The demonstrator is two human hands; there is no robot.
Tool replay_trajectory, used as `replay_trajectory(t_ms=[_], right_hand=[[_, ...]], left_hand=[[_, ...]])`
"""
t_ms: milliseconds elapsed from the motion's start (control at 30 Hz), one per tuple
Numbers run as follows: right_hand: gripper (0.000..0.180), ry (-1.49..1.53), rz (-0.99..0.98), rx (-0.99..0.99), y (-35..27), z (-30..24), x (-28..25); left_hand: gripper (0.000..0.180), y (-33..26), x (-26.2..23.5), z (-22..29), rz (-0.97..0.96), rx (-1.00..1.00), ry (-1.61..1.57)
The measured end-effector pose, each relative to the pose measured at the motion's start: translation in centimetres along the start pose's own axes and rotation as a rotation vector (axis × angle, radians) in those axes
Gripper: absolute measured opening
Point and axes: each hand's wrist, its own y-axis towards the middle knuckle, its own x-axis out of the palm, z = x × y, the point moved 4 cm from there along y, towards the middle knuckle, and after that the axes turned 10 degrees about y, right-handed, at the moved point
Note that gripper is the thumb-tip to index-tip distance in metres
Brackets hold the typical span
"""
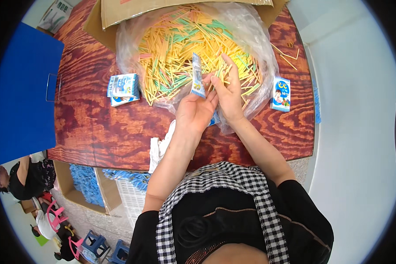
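A small blue-and-white striped packet (197, 75) stands upright in the fingers of my left hand (193, 112), which is turned palm up. My right hand (231, 99) is right beside it, closed on a few thin yellow sticks (222, 75) between thumb and fingers. Both hands are over the near side of a heap of thin yellow, green and pink sticks (176, 48). The heap lies in a clear plastic bag (264, 57) that spills from a cardboard box (185, 11). Part of another blue packet (214, 118) shows under my wrists.
Stacked packets (124, 88) lie left on the wood-grained table (92, 136), and one packet (280, 94) lies right. Loose sticks (290, 57) rest at the far right. A white cloth (159, 147) is by my left forearm. A blue panel (22, 92) stands left; people sit beyond.
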Motion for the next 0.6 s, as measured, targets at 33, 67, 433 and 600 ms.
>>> replay_trajectory(t_ms=[33, 67, 433, 600], right_hand=[[0.058, 0.011, 0.017, -0.029, 0.0, -0.2, 0.2], [0.058, 0.013, 0.019, -0.028, 0.1, -0.2, 0.7], [0.015, 0.194, 0.02, 0.104, 1.2, -0.2, 0.8], [0.006, -0.012, 0.028, -0.012, 0.5, -1.4, 1.3]], left_hand=[[0.034, -0.1, 0.3, -0.1, 0.002, -0.005, 0.003], [0.034, -0.2, 0.6, 0.0, 0.036, 0.0, 0.011], [0.024, -0.7, -1.7, 0.0, -0.246, 0.046, 0.053], [0.022, -2.0, -1.2, 0.7, -0.091, 0.048, -0.046]])
